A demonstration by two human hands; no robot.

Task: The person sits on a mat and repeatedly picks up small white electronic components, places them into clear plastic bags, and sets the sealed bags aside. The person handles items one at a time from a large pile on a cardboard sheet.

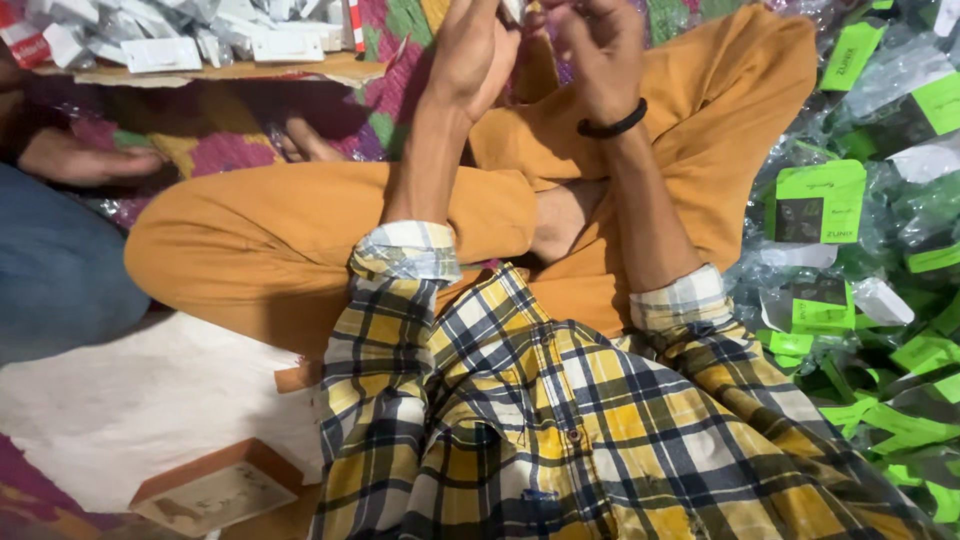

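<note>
I sit cross-legged in orange trousers (300, 240) and a yellow plaid shirt. Both arms reach forward to the top edge of the view. My left hand (470, 55) and my right hand (590, 50), with a black band on its wrist, meet around a small pale object (513, 10) that is mostly cut off by the frame. The fingers of both hands curl toward it. Which hand actually grips it is not visible.
A cardboard tray (220, 72) of several small white parts lies at top left. A heap of clear bags with green labels (860, 230) fills the right side. Another person's hand (85, 160) and blue-clad leg are at left. A small box (215, 490) lies at bottom left.
</note>
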